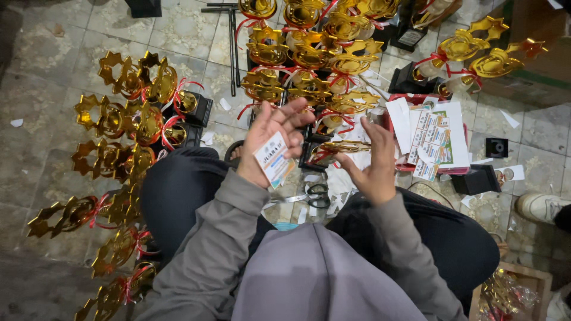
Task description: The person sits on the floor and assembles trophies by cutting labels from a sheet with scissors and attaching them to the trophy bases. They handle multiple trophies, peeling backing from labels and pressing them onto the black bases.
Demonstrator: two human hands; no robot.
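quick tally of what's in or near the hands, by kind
label stickers held in the left hand: 1
scissors on the floor: 1
sheets of cut labels beside the right hand: 1
total: 3

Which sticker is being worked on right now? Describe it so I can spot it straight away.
Start at the person's lap, between the two grey sleeves. The left hand is raised above the left knee, and the small label sticker lies against its palm. Unlike the stickers on the white sheet to the right, this one is single, cut loose, and held off the floor.
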